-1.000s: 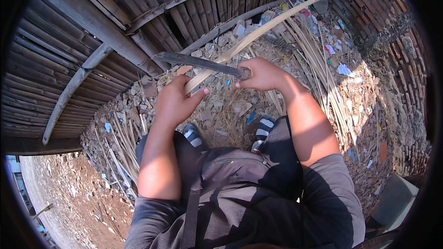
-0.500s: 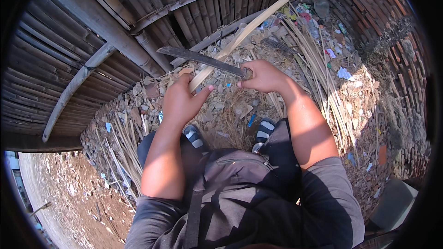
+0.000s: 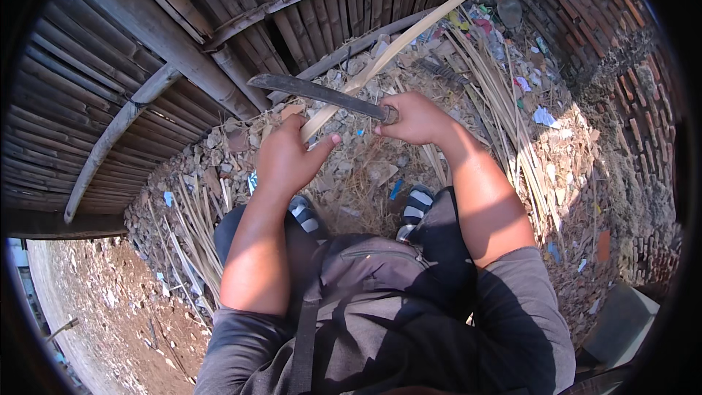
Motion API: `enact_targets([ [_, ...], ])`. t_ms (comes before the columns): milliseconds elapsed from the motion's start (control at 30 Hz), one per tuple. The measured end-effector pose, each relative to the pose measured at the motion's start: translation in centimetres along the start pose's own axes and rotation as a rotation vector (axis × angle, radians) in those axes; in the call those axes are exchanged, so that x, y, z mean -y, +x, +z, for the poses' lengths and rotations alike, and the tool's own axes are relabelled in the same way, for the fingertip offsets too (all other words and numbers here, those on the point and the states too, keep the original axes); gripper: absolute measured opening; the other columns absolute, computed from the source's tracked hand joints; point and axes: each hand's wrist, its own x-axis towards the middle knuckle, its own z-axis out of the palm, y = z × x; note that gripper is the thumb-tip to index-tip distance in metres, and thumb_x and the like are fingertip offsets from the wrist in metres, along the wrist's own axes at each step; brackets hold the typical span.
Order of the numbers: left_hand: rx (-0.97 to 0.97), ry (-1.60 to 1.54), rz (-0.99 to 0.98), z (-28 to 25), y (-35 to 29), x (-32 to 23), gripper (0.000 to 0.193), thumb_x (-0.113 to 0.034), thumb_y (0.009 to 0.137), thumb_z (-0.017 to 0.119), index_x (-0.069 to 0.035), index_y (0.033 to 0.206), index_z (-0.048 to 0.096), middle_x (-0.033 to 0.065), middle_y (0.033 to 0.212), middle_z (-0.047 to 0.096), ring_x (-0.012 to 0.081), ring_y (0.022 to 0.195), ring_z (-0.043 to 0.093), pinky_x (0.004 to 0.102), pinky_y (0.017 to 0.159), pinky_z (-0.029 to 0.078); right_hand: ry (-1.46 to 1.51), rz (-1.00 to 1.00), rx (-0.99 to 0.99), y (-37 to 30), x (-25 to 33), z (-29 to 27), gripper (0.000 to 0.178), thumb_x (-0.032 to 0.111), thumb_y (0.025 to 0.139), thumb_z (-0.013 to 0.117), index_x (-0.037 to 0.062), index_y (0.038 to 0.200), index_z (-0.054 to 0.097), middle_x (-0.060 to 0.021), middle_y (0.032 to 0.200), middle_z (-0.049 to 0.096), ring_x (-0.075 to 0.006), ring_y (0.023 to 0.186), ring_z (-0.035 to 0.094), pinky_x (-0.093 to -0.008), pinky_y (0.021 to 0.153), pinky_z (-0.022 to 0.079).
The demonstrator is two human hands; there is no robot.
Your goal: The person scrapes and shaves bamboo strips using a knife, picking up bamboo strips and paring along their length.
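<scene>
A long pale bamboo strip (image 3: 395,45) slants from my left hand (image 3: 287,155) up toward the far right. My left hand is closed round its near end, the thumb pointing right and held off the strip. In my right hand (image 3: 418,118) is the handle of a machete, gripped in a fist. The dark machete blade (image 3: 314,92) points left and lies across the strip, just beyond my left hand. Whether the edge bites into the bamboo I cannot tell.
Split bamboo strips lie in piles to the right (image 3: 512,132) and left (image 3: 191,238). Ahead and left stands a bamboo slat wall (image 3: 80,139); a brick wall (image 3: 651,124) rises at the right. Rubble and litter cover the ground round my sandalled feet (image 3: 417,206). A grey block (image 3: 625,325) sits at lower right.
Hardly anything differs: the far tip of the strip sits slightly lower, and the view has shifted a little. Both hands keep their holds, with the blade still across the strip.
</scene>
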Motion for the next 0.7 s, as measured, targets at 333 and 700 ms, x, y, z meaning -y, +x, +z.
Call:
enact_targets([
  [333,0.025,0.04,-0.012,-0.7,0.0,0.3,0.063,-0.048,0.079,0.086,0.002,0.113,0.068,0.0192,0.085,0.074,0.031,0.076,0.073,0.0408,0.073,0.056,0.022,0.161,-0.003,0.3,-1.0,-1.8,0.046,0.032,0.083,0.08,0.0048,0.119,0.07,-0.021,0.096,0.074,-0.0357,0.092,0.072,-0.0438,0.084,0.055],
  [700,-0.053,0.014,0.018,0.2,0.1,0.3,0.058,-0.05,0.081,0.082,0.0,0.107,0.068,0.019,0.079,0.072,0.0388,0.08,0.073,0.0481,0.074,0.055,-0.116,0.077,0.116,0.2,3.2,-0.7,0.047,0.033,0.082,0.082,0.0034,0.117,0.07,-0.0195,0.094,0.074,-0.0354,0.097,0.073,-0.0436,0.087,0.054],
])
